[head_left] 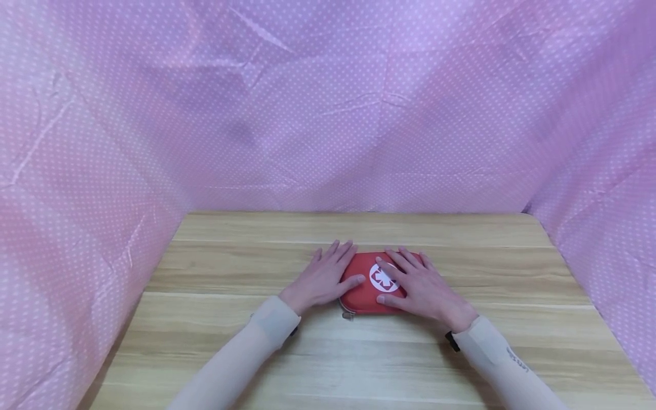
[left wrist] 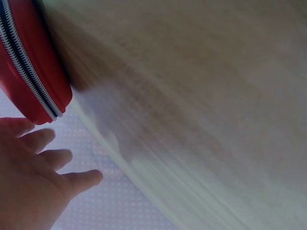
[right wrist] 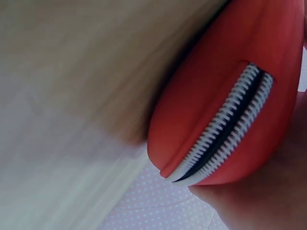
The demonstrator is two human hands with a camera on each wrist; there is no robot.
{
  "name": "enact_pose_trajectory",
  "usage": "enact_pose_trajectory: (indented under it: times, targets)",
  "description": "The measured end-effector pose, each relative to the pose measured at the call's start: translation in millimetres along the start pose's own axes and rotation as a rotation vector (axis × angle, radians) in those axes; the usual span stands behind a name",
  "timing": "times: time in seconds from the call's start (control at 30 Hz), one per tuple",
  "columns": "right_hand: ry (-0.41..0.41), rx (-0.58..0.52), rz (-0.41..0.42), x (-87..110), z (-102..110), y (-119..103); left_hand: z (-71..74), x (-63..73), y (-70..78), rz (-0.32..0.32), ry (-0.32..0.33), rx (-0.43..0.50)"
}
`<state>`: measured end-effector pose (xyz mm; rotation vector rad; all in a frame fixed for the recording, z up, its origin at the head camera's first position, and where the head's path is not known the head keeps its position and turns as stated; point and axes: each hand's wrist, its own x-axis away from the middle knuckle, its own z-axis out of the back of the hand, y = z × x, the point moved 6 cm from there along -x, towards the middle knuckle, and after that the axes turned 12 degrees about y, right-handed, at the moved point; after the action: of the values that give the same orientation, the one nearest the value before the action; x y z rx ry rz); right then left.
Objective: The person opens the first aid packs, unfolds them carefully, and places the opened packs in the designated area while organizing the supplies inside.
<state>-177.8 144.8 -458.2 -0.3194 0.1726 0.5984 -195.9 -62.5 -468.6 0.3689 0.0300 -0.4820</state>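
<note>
A red zipped first-aid case [head_left: 363,299] with a white round emblem [head_left: 383,280] lies flat on the table. My left hand [head_left: 322,278] rests along its left end, fingers spread and fairly straight, thumb on the top. Across the case's right part lies my right hand [head_left: 422,287], with extended fingers over the lid and partly covering the emblem. A zipper pull [head_left: 348,315] hangs at the front left corner. In the left wrist view, spread fingers show beside the case's silver zipper [left wrist: 29,62]. The right wrist view shows the zipper's end [right wrist: 225,124] closely; most of that hand is hidden.
The wood-grain table [head_left: 230,256] extends around the case on all sides. Pink polka-dot cloth [head_left: 328,125] hangs behind the table and along both sides. Both forearms wear light sleeves, with a dark strap [head_left: 452,341] at the right wrist.
</note>
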Motion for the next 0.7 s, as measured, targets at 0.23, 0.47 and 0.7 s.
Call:
enact_pose_trajectory:
  times: [0.23, 0.47, 0.7]
  targets:
    - [-0.002, -0.01, 0.002, 1.0, 2.9, -0.4, -4.6, -1.0, -1.5, 0.025, -0.041, 0.01]
    - [0.004, 0.026, -0.065, 9.2, 9.0, -1.8, 1.2, -1.0, 1.6, 0.034, -0.007, 0.08]
    - [0.043, 0.018, -0.202, 26.0, 19.4, 1.0, 0.8, 0.9, 0.7, 0.103, 0.013, 0.192]
